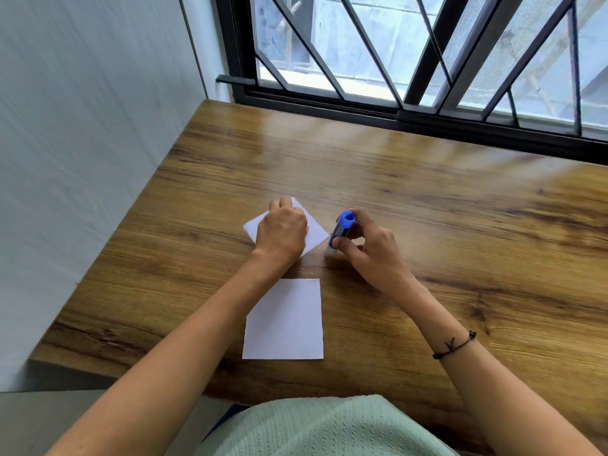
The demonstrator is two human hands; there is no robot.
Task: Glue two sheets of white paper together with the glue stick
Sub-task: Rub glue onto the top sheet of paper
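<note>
Wooden surface (427, 199) by window. My left hand (282, 233) presses flat the centre sheet (316, 233); right hand (368, 250) pinches the glue stick (342, 229) beside it. Risk: sheet slipping, glue smearing wood.

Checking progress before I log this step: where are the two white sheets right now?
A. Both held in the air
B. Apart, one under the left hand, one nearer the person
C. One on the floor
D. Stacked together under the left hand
B: the left hand presses the far sheet on the table, while the near sheet lies apart, closer to the person; the right hand holds the glue stick.
</note>
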